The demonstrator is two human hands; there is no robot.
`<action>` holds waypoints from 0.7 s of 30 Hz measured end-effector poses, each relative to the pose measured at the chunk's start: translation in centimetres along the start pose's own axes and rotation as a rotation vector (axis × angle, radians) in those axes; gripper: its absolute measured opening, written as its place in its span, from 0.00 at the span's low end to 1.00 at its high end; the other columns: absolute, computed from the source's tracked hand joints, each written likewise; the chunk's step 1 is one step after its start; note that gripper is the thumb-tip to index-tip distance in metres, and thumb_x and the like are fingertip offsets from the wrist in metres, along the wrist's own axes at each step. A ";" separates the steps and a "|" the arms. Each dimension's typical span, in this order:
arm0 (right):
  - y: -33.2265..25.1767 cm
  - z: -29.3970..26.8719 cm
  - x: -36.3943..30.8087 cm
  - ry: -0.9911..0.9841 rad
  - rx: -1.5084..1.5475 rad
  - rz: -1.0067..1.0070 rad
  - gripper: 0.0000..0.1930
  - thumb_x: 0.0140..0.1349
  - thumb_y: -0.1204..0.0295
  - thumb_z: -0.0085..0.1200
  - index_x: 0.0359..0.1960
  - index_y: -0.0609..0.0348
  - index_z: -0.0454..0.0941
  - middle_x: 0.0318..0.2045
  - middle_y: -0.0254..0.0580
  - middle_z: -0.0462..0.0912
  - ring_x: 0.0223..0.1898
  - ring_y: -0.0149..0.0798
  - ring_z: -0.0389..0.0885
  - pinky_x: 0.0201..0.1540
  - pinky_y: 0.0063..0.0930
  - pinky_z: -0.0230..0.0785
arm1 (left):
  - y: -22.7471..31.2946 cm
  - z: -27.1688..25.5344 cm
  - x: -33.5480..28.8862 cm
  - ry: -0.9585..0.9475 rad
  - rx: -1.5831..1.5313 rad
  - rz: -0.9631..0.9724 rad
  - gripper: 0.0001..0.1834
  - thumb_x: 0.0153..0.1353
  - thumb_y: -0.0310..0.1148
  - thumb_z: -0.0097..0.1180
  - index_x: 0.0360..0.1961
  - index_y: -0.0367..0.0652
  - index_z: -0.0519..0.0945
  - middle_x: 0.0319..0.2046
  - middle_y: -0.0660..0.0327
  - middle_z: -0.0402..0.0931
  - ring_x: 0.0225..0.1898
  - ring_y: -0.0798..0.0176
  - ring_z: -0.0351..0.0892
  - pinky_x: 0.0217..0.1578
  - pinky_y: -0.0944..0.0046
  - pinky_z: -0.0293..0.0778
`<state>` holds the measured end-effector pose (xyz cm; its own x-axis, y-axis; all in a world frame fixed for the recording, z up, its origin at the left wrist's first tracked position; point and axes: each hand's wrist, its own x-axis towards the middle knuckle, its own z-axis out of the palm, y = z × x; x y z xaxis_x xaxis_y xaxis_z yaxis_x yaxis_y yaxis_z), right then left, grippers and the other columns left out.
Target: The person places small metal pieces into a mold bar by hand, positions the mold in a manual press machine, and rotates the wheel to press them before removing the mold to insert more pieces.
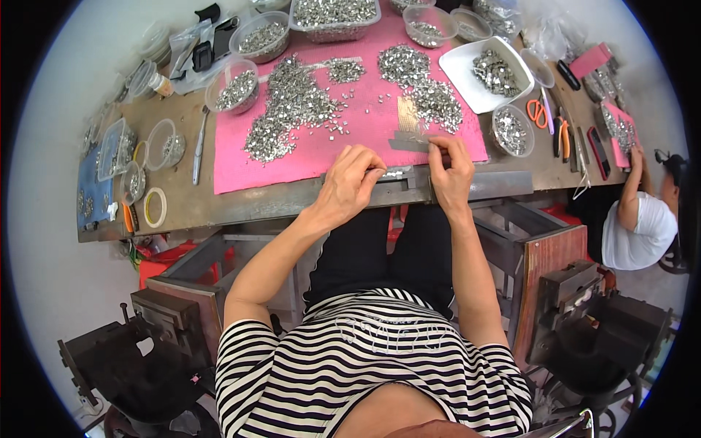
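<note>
Grip curled on left hand (352, 177) and right hand (450, 169), at front edge of pink mat (232, 162); can't tell opening or contents. Steady now, pinch metal bits (290, 102) lightly!

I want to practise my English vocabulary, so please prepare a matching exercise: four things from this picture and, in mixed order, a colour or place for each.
Things:
1. Large mat
2. Tray
3. Scissors
4. Left hand

Descriptions:
A. orange-handled
B. at the table's front edge
C. pink, under heaps
D. white, holding metal pieces

Pairs: 1-C, 2-D, 3-A, 4-B
</note>
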<state>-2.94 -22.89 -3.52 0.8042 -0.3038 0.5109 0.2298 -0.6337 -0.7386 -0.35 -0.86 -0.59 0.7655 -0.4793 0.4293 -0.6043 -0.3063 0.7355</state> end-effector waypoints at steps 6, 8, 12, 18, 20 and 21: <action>-0.2 -0.5 -0.7 0.012 0.058 0.045 0.05 0.63 0.81 0.59 0.39 0.63 0.82 0.31 0.40 0.80 0.30 0.37 0.78 0.35 0.30 0.72 | -0.5 0.4 -0.3 0.013 0.092 0.056 0.04 0.60 0.20 0.61 0.35 0.35 0.79 0.36 0.55 0.78 0.38 0.51 0.76 0.41 0.56 0.72; -0.3 -0.5 -0.7 0.019 0.071 0.047 0.05 0.63 0.81 0.59 0.39 0.63 0.82 0.31 0.40 0.80 0.30 0.37 0.78 0.35 0.30 0.72 | -0.5 0.4 -0.3 0.015 0.102 0.085 0.04 0.59 0.20 0.61 0.35 0.36 0.78 0.35 0.55 0.77 0.39 0.50 0.75 0.41 0.55 0.72; -0.3 -0.5 -0.7 0.026 0.088 0.061 0.05 0.63 0.81 0.59 0.39 0.64 0.82 0.31 0.41 0.80 0.31 0.37 0.79 0.36 0.30 0.73 | -0.6 0.8 -0.6 0.048 0.160 0.185 0.06 0.58 0.21 0.62 0.36 0.37 0.79 0.34 0.56 0.76 0.40 0.49 0.75 0.41 0.54 0.72; -0.1 -0.7 -0.7 0.062 0.121 0.081 0.05 0.63 0.80 0.59 0.41 0.64 0.82 0.32 0.40 0.81 0.30 0.34 0.79 0.36 0.28 0.73 | -0.1 0.0 0.1 0.037 0.237 0.111 0.08 0.58 0.26 0.65 0.40 0.43 0.82 0.36 0.60 0.81 0.38 0.55 0.76 0.48 0.54 0.69; 0.0 -0.6 -0.8 0.067 0.148 0.098 0.05 0.64 0.80 0.59 0.41 0.64 0.82 0.32 0.40 0.81 0.30 0.33 0.79 0.36 0.27 0.73 | -0.3 0.1 1.8 0.036 0.221 0.105 0.06 0.60 0.28 0.64 0.38 0.45 0.82 0.34 0.63 0.79 0.41 0.57 0.77 0.54 0.52 0.65; 0.2 -0.6 -0.9 0.066 0.180 0.143 0.06 0.64 0.80 0.59 0.41 0.64 0.82 0.33 0.39 0.82 0.31 0.31 0.79 0.37 0.26 0.73 | -0.3 0.4 3.1 -0.004 0.263 0.188 0.07 0.60 0.29 0.65 0.39 0.45 0.82 0.35 0.63 0.79 0.41 0.57 0.77 0.55 0.51 0.64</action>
<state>-3.95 -23.19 -3.80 0.7996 -0.4309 0.4182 0.2145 -0.4455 -0.8692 2.15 -2.55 0.30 0.6347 -0.5508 0.5420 -0.7717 -0.4138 0.4830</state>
